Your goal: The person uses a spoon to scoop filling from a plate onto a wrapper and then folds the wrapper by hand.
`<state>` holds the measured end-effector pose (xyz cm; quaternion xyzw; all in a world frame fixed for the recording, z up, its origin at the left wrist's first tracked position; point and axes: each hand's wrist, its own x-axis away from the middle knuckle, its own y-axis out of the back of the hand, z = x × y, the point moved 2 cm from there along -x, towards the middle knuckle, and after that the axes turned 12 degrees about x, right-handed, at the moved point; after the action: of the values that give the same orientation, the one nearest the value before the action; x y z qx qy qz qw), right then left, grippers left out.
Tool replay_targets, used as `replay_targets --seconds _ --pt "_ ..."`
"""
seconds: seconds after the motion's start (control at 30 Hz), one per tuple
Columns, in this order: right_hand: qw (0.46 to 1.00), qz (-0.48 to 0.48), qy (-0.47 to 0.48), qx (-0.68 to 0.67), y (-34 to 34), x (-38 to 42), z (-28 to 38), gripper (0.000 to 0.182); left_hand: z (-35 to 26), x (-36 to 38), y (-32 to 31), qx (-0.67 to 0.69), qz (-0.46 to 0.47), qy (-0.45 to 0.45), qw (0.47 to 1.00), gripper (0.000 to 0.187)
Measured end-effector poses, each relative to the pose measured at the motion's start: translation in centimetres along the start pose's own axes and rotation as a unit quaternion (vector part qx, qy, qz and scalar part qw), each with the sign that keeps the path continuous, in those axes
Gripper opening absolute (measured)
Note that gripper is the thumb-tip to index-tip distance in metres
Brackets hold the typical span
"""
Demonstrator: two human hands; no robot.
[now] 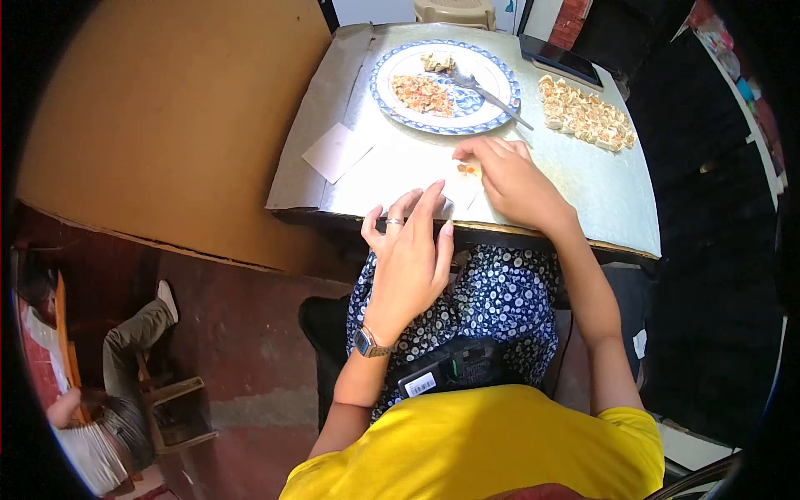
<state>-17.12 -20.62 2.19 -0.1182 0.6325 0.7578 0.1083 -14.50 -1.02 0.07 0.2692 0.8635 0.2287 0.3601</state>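
My right hand (512,179) is over the table with its fingers curled at the far edge of a thin pale dumpling wrapper (472,190). A small dab of orange filling (466,169) sits on that wrapper. My left hand (410,246), with a ring and a wristwatch, is at the table's near edge, fingers apart and holding nothing. Left of it lies a flat square wrapper (337,152). Beyond my hands is a blue-rimmed plate (387,110) with chopped filling (422,94) and a pale lump (437,62). A metal spoon (500,104) rests across its right side.
Folded dumplings (587,113) stand in rows at the table's right, with a dark tablet-like device (560,61) behind them. A brown panel (167,125) borders the left side. A plastic stool (455,12) is beyond the table. Another person's leg (133,342) shows at lower left.
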Motion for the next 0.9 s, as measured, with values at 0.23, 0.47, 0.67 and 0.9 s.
replay_targets --seconds 0.23,0.47,0.67,0.9 --pt "0.995 0.044 -0.085 -0.021 2.7 2.7 -0.2 0.032 0.8 -2.3 -0.3 -0.016 0.011 -0.010 1.000 0.047" --pt "0.988 -0.008 -0.099 -0.116 2.8 4.6 -1.5 0.031 0.1 -2.1 0.3 0.034 0.019 -0.022 0.999 0.050" --pt "0.975 -0.037 -0.142 -0.169 1.7 4.8 0.5 0.031 -0.5 -2.1 -1.4 -0.005 0.019 -0.067 0.998 0.052" --pt "0.999 -0.029 -0.007 -0.040 3.2 4.7 -1.4 0.024 -0.3 -1.6 0.3 -0.004 -0.047 0.019 0.999 0.055"
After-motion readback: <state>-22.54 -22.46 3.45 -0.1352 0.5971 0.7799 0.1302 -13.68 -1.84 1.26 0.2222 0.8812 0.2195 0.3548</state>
